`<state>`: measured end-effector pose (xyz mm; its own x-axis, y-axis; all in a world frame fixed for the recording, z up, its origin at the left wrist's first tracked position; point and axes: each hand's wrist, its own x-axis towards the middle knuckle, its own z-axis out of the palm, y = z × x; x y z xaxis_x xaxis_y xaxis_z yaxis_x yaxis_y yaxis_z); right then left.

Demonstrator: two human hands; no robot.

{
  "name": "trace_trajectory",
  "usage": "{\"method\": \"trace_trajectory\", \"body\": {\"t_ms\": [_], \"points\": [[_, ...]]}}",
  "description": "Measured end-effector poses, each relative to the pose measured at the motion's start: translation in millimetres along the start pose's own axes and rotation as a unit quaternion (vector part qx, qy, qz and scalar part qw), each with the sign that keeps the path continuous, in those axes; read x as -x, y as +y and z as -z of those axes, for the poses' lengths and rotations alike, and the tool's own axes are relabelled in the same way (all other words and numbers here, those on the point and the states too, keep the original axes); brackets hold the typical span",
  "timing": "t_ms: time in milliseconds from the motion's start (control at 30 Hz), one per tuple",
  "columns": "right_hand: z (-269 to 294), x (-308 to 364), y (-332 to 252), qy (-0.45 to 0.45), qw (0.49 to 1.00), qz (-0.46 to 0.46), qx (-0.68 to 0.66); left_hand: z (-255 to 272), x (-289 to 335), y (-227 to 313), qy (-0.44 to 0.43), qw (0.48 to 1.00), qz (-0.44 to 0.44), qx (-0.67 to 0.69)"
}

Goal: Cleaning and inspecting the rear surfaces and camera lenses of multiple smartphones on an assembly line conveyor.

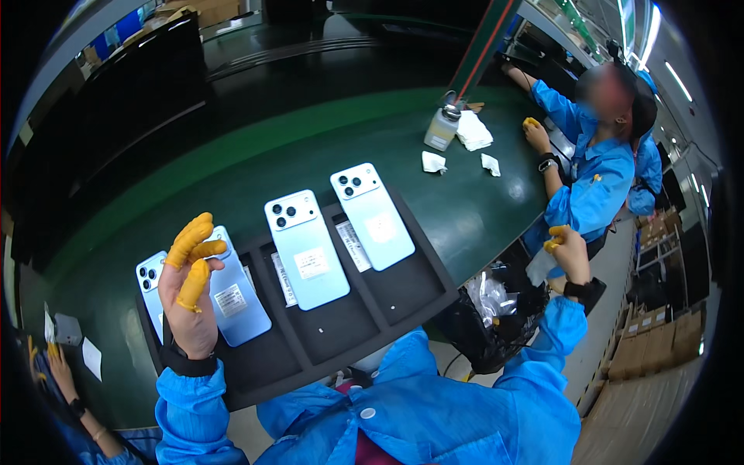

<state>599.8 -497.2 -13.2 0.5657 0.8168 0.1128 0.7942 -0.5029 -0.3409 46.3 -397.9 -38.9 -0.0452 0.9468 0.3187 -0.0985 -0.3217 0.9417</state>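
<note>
Hands in yellow finger cots: the left hand (188,298), half open and empty, is raised over the two leftmost of four light-blue phones (308,249); the right hand (572,256), fingers curled, is off to the right, and whether it grips the translucent piece (540,268) beside it I cannot tell. The phones lie camera side up on a black compartment tray (411,288), which rests on the green desk (496,209). Beyond stands a bottle (442,129); a co-worker (593,182) sits right.
</note>
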Motion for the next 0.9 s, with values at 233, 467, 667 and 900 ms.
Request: {"method": "trace_trajectory", "body": {"t_ms": [233,467,667,900], "points": [[-41,-44,-13,0.074,0.994,0.03,-0.08,5,-1,-6,-0.001,1.0,-0.002,-0.001],[-106,-135,-55,0.159,0.976,0.145,-0.023,1,-3,-10,0.014,0.999,0.037,-0.005],[-117,-170,-62,0.137,0.959,0.219,0.113,1,-4,-10,-0.006,1.0,0.029,-0.009],[-97,-164,-86,0.035,0.977,0.197,0.069,-6,-7,-17,-0.008,1.0,0.026,-0.009]]}}
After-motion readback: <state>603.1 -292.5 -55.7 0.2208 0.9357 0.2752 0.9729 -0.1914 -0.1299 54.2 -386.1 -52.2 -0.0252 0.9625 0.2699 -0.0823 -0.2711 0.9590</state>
